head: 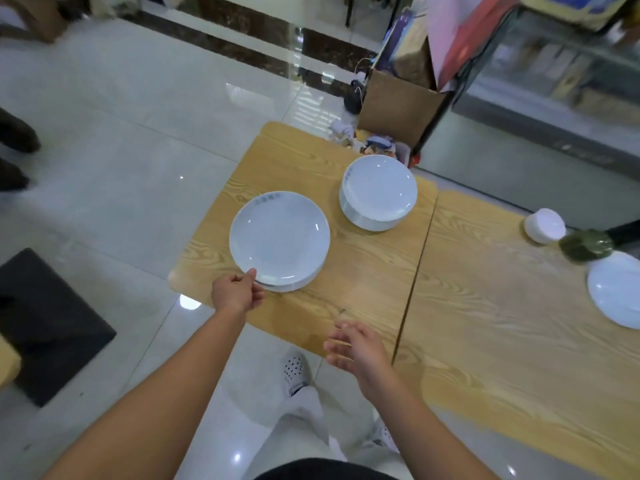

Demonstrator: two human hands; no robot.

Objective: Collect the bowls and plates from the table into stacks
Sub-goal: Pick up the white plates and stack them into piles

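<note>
A stack of white plates [280, 239] sits on the left wooden table [363, 271]. Behind it to the right stands a stack of white bowls [378, 190]. My left hand [238, 292] is at the near left rim of the plate stack, its thumb on the top plate's edge and its fingers curled under the rim. My right hand [353, 344] hovers over the table's near edge with its fingers loosely spread, holding nothing. On the right table [502, 323] lie a single white plate [614, 294] and a small white bowl [544, 225].
A dark green glass object [585, 244] lies between the small bowl and the single plate. A cardboard box [398, 105] and clutter stand beyond the left table, next to a glass counter [554, 81]. A dark stool [41, 323] stands on the tiled floor at left.
</note>
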